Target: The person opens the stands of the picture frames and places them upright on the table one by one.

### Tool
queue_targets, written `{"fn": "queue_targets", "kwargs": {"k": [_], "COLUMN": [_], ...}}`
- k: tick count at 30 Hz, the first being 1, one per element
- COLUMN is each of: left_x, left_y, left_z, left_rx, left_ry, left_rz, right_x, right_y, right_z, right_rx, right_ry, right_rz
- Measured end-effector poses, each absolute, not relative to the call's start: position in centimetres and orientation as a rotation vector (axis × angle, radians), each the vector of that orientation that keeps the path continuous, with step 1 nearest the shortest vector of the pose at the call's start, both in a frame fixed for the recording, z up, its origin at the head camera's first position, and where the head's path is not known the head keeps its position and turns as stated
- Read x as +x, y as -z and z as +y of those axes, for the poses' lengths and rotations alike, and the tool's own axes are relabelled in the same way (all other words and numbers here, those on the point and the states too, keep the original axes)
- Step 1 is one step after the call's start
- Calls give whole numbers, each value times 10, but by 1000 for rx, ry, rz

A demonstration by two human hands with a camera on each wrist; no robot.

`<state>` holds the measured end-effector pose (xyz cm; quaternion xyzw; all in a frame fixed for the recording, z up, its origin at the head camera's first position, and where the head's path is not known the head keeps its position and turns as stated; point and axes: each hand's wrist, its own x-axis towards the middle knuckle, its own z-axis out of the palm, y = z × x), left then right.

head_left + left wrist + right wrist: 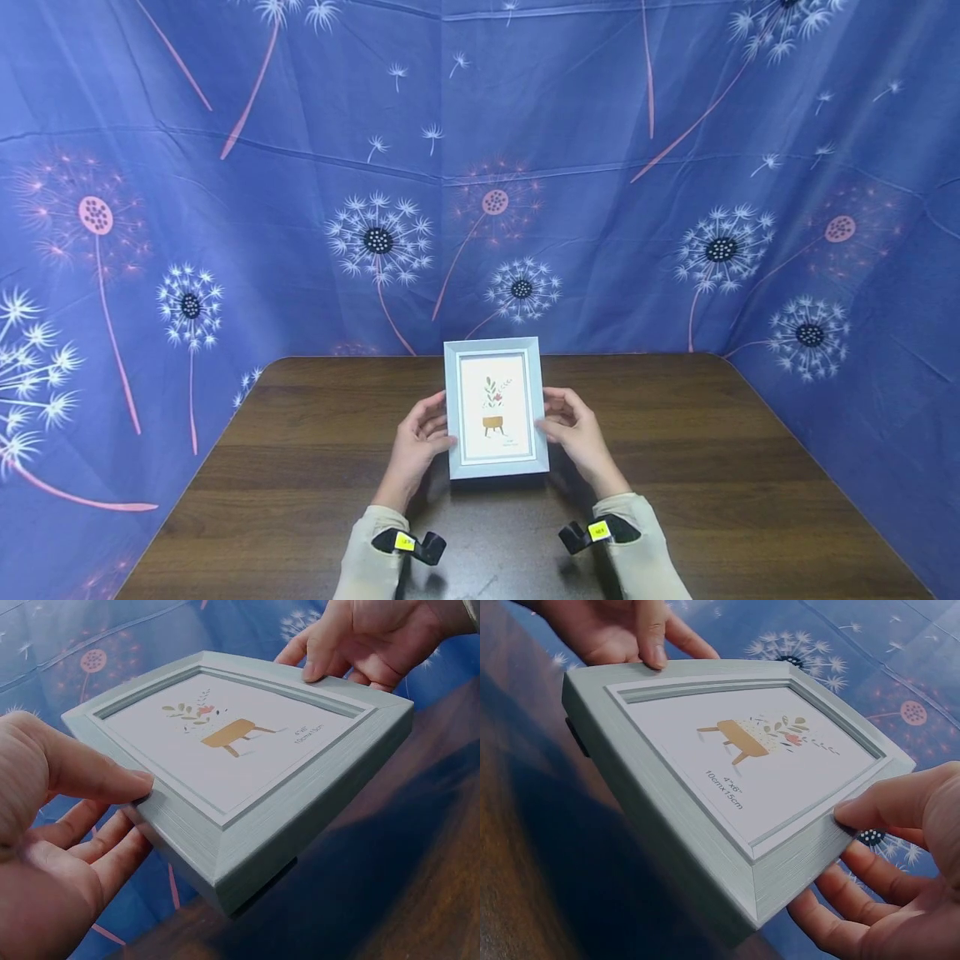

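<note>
1. Sleeves nearest the camera: left sleeve (367, 560) and right sleeve (647, 554), both pale, over the desk's (690, 442) near edge. Each wrist wears a black strap with a yellow label (405, 542).
2. Picture frame (495, 408): pale blue-green, held up by both hands over the desk, about midway between its left and right edges. In the head view its top overlaps the desk's far edge. Both wrist views show the bottom side raised off the wood.
3. Long axis: runs near edge to far edge in the head view, top leaning slightly left. Front faces the person. Print (232, 761) reads right way up: plant toward the top, brown pot legs toward the bottom, small lettering at lower right.
4. Left hand (414, 443): pinching the frame's left side, thumb on the front, other fingers at the edge and partly hidden behind.
5. Right hand (581, 435): same pinch on the right side, thumb on the front.
6. Backdrop: blue dandelion-print cloth (592, 225) behind the desk's far edge and along both sides.
</note>
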<state>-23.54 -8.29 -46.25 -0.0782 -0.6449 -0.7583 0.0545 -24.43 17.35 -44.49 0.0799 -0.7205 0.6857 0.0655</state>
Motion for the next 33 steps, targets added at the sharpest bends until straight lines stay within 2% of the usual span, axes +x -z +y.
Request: {"fn": "queue_targets", "kwargs": {"k": [33], "left_x": [-233], "left_y": [458], "left_z": [-97], "left_rx": [-328], "left_ry": [2499], "left_rz": [-1808], "right_x": [-236], "right_y": [431], "right_z": [180], "right_rx": [379], "right_ry": [-2257], "right_rz": [-2114]}}
